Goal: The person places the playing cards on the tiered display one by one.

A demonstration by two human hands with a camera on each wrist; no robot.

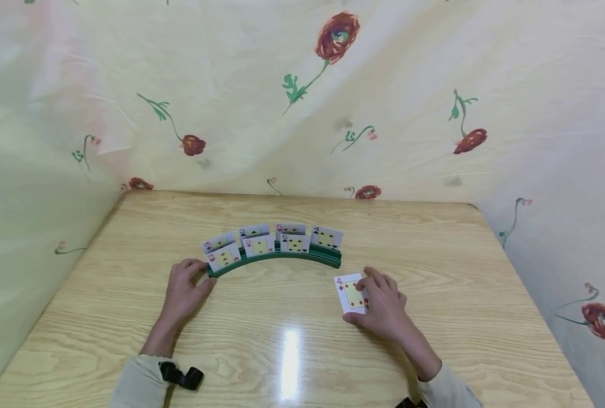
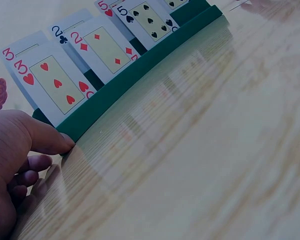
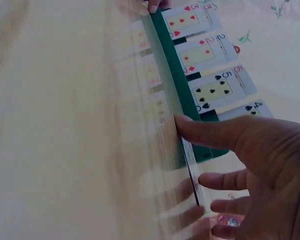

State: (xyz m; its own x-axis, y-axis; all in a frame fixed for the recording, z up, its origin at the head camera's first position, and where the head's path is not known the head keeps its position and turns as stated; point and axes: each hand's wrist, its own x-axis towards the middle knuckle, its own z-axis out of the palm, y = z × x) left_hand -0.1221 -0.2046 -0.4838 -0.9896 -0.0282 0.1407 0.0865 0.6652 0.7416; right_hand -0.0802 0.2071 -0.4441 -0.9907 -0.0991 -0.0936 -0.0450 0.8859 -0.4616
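A curved green playing-card holder point(image 1: 282, 255) stands on the table with two rows of cards. At its left end my left hand point(image 1: 184, 288) grips it, the thumb point(image 2: 60, 142) at the front corner. My right hand point(image 1: 384, 303) holds a four of diamonds point(image 1: 346, 289) by its edges, face up, in front of the holder's right end. The right wrist view shows that card point(image 3: 191, 167) edge-on. In the front row stand a three of hearts point(image 2: 56, 82), a two of diamonds point(image 2: 104, 47) and a five of spades point(image 2: 149, 22).
Behind them in the back row stand other cards, including a four of spades point(image 1: 327, 237) at the right with no card in front of it. The wooden table point(image 1: 261, 351) meets flower-patterned cloth point(image 1: 241, 85) at the back and sides.
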